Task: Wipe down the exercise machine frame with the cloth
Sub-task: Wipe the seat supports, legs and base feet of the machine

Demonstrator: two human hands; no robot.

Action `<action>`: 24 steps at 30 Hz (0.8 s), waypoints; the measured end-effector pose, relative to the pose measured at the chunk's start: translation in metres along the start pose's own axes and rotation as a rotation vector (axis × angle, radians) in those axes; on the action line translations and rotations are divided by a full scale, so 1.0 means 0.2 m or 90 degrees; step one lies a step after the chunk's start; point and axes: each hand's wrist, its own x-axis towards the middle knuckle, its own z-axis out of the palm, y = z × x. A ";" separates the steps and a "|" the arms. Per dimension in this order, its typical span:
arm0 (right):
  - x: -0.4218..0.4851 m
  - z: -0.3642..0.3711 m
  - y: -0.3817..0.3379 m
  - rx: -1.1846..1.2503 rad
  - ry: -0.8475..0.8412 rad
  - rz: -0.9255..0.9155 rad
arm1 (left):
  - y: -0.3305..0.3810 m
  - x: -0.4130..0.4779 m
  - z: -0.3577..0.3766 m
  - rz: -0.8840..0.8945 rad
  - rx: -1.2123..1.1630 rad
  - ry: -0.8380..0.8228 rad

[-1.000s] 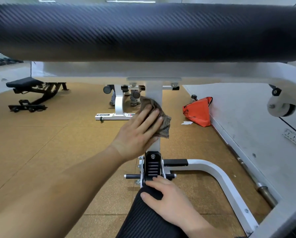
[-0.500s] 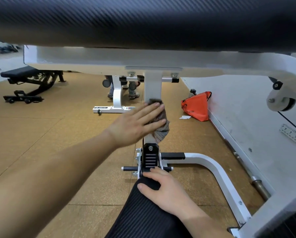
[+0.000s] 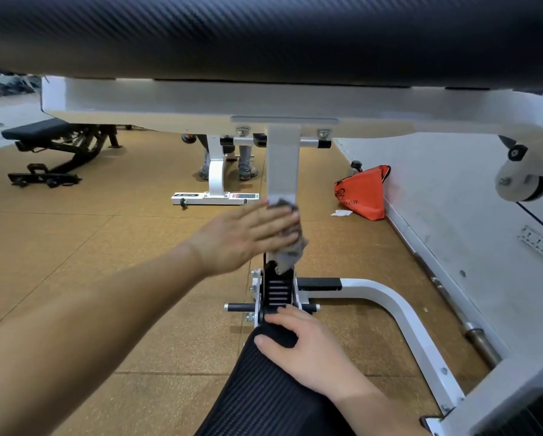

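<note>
Cork-brown gym floor [image 3: 106,247], orange bag [image 3: 363,193] by the wall. Left hand [image 3: 245,237], grip released and fingers flat, pressed the grey cloth [image 3: 290,253] against the lower part of the machine's white upright post [image 3: 283,165], just above a black bracket [image 3: 276,287]. Right hand [image 3: 308,344] grasped the front end of the black seat pad [image 3: 257,388].

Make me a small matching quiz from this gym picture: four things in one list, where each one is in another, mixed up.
Things:
1 grey crumpled cloth
2 orange fabric bag
3 black ribbed seat pad
4 black flat bench

Places:
A on the cork-brown floor by the white wall
B pressed to the white upright post by the left hand
C far left in the background
D nearest, its tip held by the right hand

Pairs: 1-B, 2-A, 3-D, 4-C.
</note>
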 end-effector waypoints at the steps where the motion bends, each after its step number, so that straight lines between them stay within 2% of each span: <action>1: 0.00 0.00 0.00 0.000 0.001 -0.001 | -0.07 0.05 -0.06 -0.056 -0.002 0.041; 3: 0.00 -0.01 -0.01 0.004 0.002 0.003 | -0.14 0.16 -0.14 -0.212 -0.020 0.134; 5: 0.00 -0.01 -0.01 0.008 0.003 0.002 | -0.09 0.21 -0.14 -0.280 -0.040 0.179; 7: -0.01 -0.01 -0.01 0.017 -0.003 0.001 | 0.03 0.16 -0.05 -0.237 -0.061 0.149; 10: -0.01 0.00 -0.01 0.013 0.008 -0.004 | 0.13 0.01 0.07 -0.057 -0.067 0.028; 12: -0.01 0.00 -0.01 0.004 0.008 -0.006 | 0.06 -0.03 0.05 0.039 -0.045 -0.009; 13: 0.00 0.00 -0.01 0.003 0.009 -0.006 | 0.00 -0.02 0.02 0.042 -0.023 -0.004; 14: 0.00 0.00 0.00 0.005 0.006 -0.008 | -0.07 0.02 -0.02 0.010 -0.001 0.016; 17: 0.00 0.00 0.02 0.006 0.008 -0.012 | -0.15 0.18 -0.15 -0.216 -0.015 0.159; 19: 0.00 -0.01 0.00 0.004 0.008 -0.014 | -0.08 0.24 -0.14 -0.321 -0.051 0.187; 21: 0.00 -0.02 -0.01 -0.004 0.000 -0.005 | 0.03 0.22 -0.07 -0.333 -0.091 0.165; 24: -0.01 -0.01 -0.01 -0.005 0.024 0.022 | 0.20 0.05 0.05 -0.243 -0.080 0.059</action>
